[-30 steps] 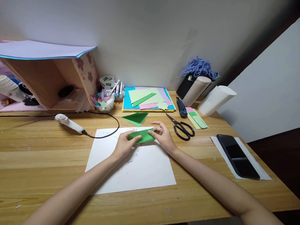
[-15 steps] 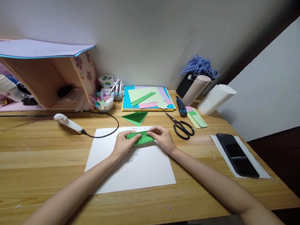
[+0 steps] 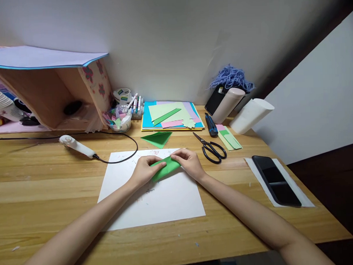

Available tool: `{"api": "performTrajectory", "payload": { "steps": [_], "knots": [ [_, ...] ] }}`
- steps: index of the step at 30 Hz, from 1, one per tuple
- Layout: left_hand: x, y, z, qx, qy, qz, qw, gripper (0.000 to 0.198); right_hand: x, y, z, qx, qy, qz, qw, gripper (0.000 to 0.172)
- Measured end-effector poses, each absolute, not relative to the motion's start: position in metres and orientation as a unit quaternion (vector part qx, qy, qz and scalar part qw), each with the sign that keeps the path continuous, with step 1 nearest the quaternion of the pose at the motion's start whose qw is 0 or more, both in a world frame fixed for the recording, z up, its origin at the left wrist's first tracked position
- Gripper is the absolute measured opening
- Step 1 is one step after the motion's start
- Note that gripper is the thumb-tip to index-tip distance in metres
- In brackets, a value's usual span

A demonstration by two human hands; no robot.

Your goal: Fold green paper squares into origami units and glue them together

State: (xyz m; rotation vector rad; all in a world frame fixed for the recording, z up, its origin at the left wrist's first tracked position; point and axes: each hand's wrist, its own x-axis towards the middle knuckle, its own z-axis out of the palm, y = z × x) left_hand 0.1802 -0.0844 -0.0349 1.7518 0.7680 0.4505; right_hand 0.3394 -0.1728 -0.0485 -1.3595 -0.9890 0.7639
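1 green ppr [image 3: 167,170], L hand [image 3: 143,170], R hand [image 3: 190,163] pinching edges, scissors [image 3: 206,143] apart

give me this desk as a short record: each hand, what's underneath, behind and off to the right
left hand: holding green paper, thumb on top
right hand: holding the same paper
underneath: white sheet with coloured marks
behind: green triangle, coloured paper stack
right: scissors, cutter, phone

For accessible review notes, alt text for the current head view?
Left hand and right hand hold green paper over a white sheet on a wooden table. Beyond lies a green triangle; scissors lie to the right.
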Motion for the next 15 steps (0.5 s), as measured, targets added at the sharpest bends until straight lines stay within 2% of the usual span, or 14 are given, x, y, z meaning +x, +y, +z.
{"api": "performTrajectory", "payload": {
  "steps": [15],
  "knots": [
    [0.1816, -0.0857, -0.0384, 0.744, 0.330, 0.221, 0.537, 0.025, 0.3415, -0.1719, -0.0508, -0.591, -0.399, 0.348, 0.608, 0.014]
  ]
}}
